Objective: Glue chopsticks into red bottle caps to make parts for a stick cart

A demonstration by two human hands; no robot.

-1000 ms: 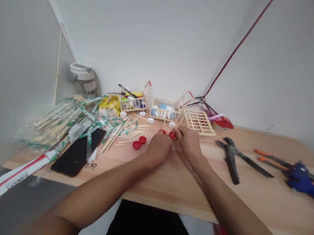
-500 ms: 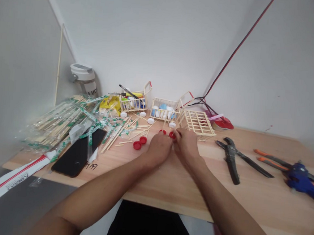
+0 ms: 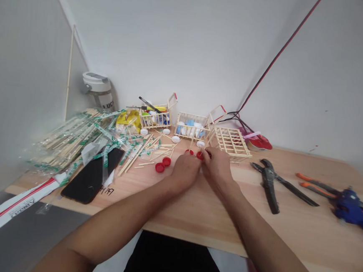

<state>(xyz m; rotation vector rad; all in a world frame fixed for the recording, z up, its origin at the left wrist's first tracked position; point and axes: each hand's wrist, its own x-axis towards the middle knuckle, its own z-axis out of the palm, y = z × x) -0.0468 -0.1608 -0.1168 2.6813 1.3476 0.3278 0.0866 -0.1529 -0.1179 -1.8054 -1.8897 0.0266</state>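
My left hand [image 3: 185, 169] and my right hand [image 3: 217, 166] are close together over the middle of the table, fingers curled inward. The right hand's fingertips pinch at a red bottle cap [image 3: 200, 155]. Another red cap [image 3: 189, 152] shows just past the knuckles of my left hand, with a thin stick rising by it. My left fingers are closed, their tips hidden behind the back of the hand. To the left of it lie two more caps, one in front [image 3: 159, 167] and one behind [image 3: 166, 161], the rear one with a stick in it.
Behind stand two small stick carts, left [image 3: 156, 121] and middle [image 3: 190, 130], on white cap wheels. A stick frame [image 3: 231, 142] sits right of them. Left are packaged chopsticks [image 3: 71, 140], cut sticks and a phone [image 3: 91, 179]. Right lie black cutters [image 3: 270, 187] and a blue tool [image 3: 350, 206].
The view has shifted slightly, so everything appears a little further right. Both hands stay at the red caps, with only small finger movement.
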